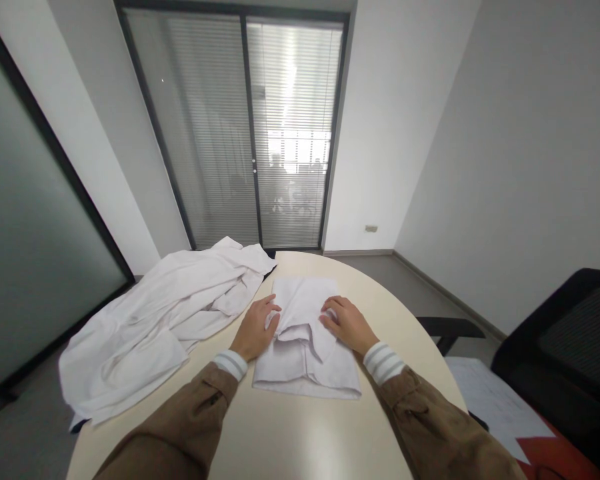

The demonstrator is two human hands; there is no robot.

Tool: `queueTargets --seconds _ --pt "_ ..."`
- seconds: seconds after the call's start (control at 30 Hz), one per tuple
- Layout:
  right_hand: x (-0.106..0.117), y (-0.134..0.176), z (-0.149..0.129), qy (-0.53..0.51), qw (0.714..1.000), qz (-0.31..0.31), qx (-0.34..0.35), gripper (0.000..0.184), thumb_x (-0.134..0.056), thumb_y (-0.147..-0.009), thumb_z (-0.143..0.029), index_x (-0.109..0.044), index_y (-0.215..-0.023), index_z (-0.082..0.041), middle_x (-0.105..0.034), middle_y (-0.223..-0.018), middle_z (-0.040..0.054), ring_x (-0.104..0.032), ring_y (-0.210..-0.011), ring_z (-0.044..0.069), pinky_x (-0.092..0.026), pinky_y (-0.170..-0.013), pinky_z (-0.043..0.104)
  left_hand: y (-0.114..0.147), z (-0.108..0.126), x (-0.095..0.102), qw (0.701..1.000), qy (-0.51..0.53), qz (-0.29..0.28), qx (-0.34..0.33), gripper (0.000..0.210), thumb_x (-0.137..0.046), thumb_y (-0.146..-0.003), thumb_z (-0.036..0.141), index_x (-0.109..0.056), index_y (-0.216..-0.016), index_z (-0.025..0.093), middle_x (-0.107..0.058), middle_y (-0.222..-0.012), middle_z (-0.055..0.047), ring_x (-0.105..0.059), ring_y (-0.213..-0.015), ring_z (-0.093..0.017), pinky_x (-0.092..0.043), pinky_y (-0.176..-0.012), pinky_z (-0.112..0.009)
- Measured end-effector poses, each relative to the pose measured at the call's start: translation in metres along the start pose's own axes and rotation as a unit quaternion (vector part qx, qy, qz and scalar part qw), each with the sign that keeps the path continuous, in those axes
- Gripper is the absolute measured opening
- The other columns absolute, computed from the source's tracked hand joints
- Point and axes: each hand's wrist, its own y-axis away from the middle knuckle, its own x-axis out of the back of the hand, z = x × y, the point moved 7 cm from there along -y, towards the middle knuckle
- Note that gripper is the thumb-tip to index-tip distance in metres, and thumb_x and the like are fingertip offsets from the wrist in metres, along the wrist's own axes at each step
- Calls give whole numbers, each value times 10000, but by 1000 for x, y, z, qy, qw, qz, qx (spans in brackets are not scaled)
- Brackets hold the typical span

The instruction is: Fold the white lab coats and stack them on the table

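Both hands [257, 328] [351, 326] half-open, apparently touching folded white cloth [307, 301], pale table [280, 440] beneath

On my feed I have the cloth [305, 307] on the table [260, 440], between the left hand [256, 329] and the right hand [350, 325]. Left of the left hand I see a heap of clothes [140, 327]; right of the right hand, papers [500, 393] and a chair [570, 340]. Beyond both hands, past the table, is the door [200, 133].

Both hands [257, 328] [351, 325] touch a folded white cloth [303, 300].
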Motion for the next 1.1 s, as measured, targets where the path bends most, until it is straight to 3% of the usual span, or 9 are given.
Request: queueTargets --seconds 0.13,0.23,0.43,0.53,0.67,0.77,0.9,1.0,1.1 --pt "-3 13 -28 -90 984 -109 109 459 -552 -631 -48 -614 -1053 -218 -622 -1173 82 -550 -1126 258 -418 -1011 409 16 36 2 984 37 -100 -140 579 -547 -709 101 -548 -1277 212 -537 -1403 -110 -472 -1295 -292 -358 -1131 -512" --pt "-3 19 -31 -85 982 -123 118 601 -544 -550 -34 -599 -1121 -212 -590 -1261 108 -511 -1200 291 -385 -1052 448 19 40 0 983 23 -116 -139 629 -565 -734 117 -523 -1353 220 -560 -1378 -105 -489 -1271 -288 -394 -1108 -494" --pt "13 16 -18 -138 983 -99 76 231 -556 -673 -82 -624 -849 -216 -648 -1148 93 -569 -1101 255 -427 -993 406 14 27 -1 989 29 -98 -110 458 -465 -819 85 -676 -1187 255 -667 -1225 -56 -577 -1153 -221 -482 -1023 -401" --pt "23 16 -10 -195 975 -92 55 177 -530 -666 -92 -588 -783 -210 -664 -1114 84 -575 -1080 254 -426 -984 405 17 30 3 986 60 -86 -130 425 -475 -775 86 -698 -1111 220 -708 -1134 -64 -618 -1105 -222 -494 -1007 -401" --pt "11 20 -4 -215 963 -159 30 76 -544 -710 -141 -586 -676 -195 -676 -1094 83 -600 -1001 243 -456 -910 380 24 41 3 978 37 -124 -164 300 -522 -752 128 -718 -959 221 -743 -974 -55 -677 -913 -216 -537 -836 -350" --pt "7 18 7 -168 979 -115 -4 168 -549 -822 -241 -601 -670 -192 -679 -1051 87 -611 -954 228 -459 -884 367 26 49 4 971 5 -137 -193 150 -537 -800 201 -686 -806 218 -722 -846 -56 -662 -826 -212 -512 -764 -330" --pt "19 16 37 -67 989 38 -130 242 -562 -877 -381 -639 -1008 -193 -673 -1002 85 -607 -946 229 -452 -873 369 13 23 14 997 -63 -21 -43 180 -477 -904 267 -645 -883 208 -686 -855 -64 -639 -809 -201 -478 -758 -322" --pt "15 18 50 -56 978 39 -197 408 -575 -869 -479 -596 -1155 -189 -677 -908 58 -616 -827 208 -462 -771 335 11 -11 13 989 -64 32 129 237 -493 -940 319 -578 -1131 207 -695 -1011 -56 -649 -804 -180 -472 -745 -305" --pt "9 20 51 -81 974 14 -212 457 -575 -861 -521 -573 -1187 -201 -653 -786 9 -608 -708 183 -451 -697 309 14 -31 4 977 -47 10 207 313 -560 -919 363 -532 -1195 220 -706 -1005 -34 -667 -810 -184 -464 -722 -295"
